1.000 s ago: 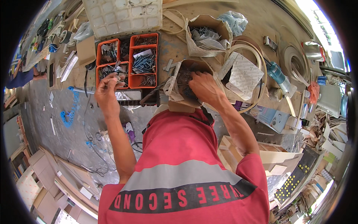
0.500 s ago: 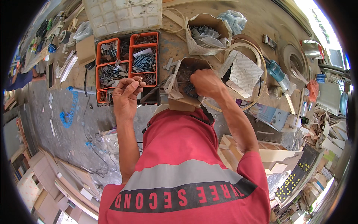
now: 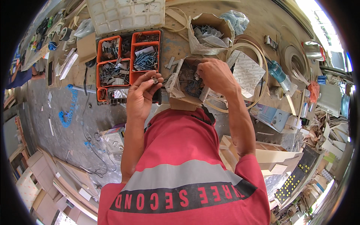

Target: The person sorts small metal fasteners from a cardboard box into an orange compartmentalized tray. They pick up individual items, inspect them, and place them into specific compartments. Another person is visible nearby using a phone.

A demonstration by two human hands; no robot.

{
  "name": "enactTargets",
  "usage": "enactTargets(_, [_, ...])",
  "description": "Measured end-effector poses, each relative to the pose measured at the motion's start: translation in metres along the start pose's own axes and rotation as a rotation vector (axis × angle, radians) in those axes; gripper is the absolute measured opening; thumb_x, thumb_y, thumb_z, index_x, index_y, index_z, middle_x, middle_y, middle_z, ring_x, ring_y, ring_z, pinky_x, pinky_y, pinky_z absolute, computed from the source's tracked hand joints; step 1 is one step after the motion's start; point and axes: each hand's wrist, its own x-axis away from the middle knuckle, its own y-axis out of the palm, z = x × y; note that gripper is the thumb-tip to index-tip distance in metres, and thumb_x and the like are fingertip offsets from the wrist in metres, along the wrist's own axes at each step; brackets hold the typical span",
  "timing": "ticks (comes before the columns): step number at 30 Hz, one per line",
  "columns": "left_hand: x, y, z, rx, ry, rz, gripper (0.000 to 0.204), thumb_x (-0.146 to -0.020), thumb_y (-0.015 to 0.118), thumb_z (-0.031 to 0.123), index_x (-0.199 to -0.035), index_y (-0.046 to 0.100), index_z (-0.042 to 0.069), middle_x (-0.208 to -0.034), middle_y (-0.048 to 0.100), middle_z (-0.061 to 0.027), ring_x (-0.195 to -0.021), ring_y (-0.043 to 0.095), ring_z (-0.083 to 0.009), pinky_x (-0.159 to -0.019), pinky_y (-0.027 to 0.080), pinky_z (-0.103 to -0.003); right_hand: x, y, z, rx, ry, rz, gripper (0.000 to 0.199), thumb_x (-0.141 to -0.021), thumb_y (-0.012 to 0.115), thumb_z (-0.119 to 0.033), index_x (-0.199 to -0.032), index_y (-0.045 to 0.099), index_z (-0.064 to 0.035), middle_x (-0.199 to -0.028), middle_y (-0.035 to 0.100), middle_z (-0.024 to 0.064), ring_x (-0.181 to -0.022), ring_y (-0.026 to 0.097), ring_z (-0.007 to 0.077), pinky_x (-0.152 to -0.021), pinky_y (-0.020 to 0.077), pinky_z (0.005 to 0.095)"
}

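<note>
My left hand (image 3: pixel 139 98) is raised palm-up at the lower right corner of the orange organizer (image 3: pixel 131 60). Its thumb and fingers close around small round metal pieces (image 3: pixel 155 80) that look like washers or fittings. An opened cardboard box (image 3: pixel 189 100) stands to its right, holding loose dark screws (image 3: pixel 193 88). Over the right side of that box is my right hand (image 3: pixel 217 75), fingers bent and pinched together pointing into it. Whatever sits at those fingertips is too small to make out. Screws and metal bits fill the organizer's compartments.
Behind the box stands a second carton (image 3: pixel 208 45) with more metal hardware. On the right lie coiled edging strips (image 3: pixel 262 93), a white patterned sheet (image 3: pixel 247 75) and a teal power tool (image 3: pixel 276 71). A translucent compartment lid (image 3: pixel 125 17) lies beyond the organizer.
My left hand has moved right and turned its palm up, showing the small pieces. My right hand has lifted slightly toward the box's far right side, uncovering more screws.
</note>
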Motion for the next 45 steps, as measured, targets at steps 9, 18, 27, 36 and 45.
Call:
enactTargets(9, [-0.003, 0.038, -0.015, 0.241, -0.251, -0.102, 0.038, -0.103, 0.050, 0.023, -0.118, 0.063, -0.009, -0.106, 0.069, -0.0188, -0.101, 0.068, -0.0279, -0.092, 0.055, -0.039, 0.002, -0.038, -0.053, -0.572, -0.167, 0.098, 0.018, -0.089, 0.069, -0.017, -0.094, 0.073, -0.0004, -0.084, 0.065, 0.0144, -0.083, 0.065, 0.0359, -0.076, 0.0510, 0.0459])
enactTargets(18, [-0.013, -0.026, 0.003, 0.294, -0.239, 0.028, 0.028, -0.102, 0.054, 0.021, -0.103, 0.067, -0.003, -0.092, 0.063, -0.0114, -0.079, 0.055, -0.0209, -0.069, 0.045, -0.034, -0.008, 0.009, -0.014, -0.052, -0.163, -0.205, 0.008, -0.078, 0.071, -0.004, -0.086, 0.074, -0.0023, -0.089, 0.071, 0.0153, -0.083, 0.071, 0.0347, -0.073, 0.0564, 0.0435])
enactTargets(27, [-0.004, -0.074, 0.045, 0.348, -0.007, 0.179, 0.024, -0.101, 0.052, 0.016, -0.106, 0.064, -0.004, -0.094, 0.060, -0.0128, -0.080, 0.052, -0.0224, -0.069, 0.043, -0.034, -0.026, 0.058, 0.006, 0.238, -0.222, -0.316, 0.006, -0.077, 0.071, -0.006, -0.079, 0.074, -0.0022, -0.088, 0.074, 0.0167, -0.088, 0.073, 0.0357, -0.075, 0.0587, 0.0440])
enactTargets(36, [0.000, -0.123, 0.064, 0.130, 0.250, 0.485, 0.033, -0.102, 0.047, 0.018, -0.119, 0.060, -0.008, -0.111, 0.066, -0.0190, -0.102, 0.065, -0.0309, -0.085, 0.052, -0.038, -0.017, 0.025, 0.011, -0.220, -0.044, -0.298, 0.024, -0.088, 0.065, -0.006, -0.111, 0.064, 0.0009, -0.105, 0.069, 0.0242, -0.101, 0.065, 0.0439, -0.084, 0.0511, 0.0507])
enactTargets(45, [-0.024, -0.128, 0.093, -0.211, 0.367, 0.498, 0.042, -0.105, 0.044, 0.027, -0.124, 0.060, -0.006, -0.122, 0.064, -0.0170, -0.117, 0.061, -0.0300, -0.101, 0.045, -0.040, 0.012, 0.011, -0.005, -0.459, 0.099, 0.068, 0.031, -0.090, 0.063, -0.005, -0.120, 0.064, 0.0015, -0.105, 0.070, 0.0236, -0.099, 0.065, 0.0442, -0.086, 0.0520, 0.0467])
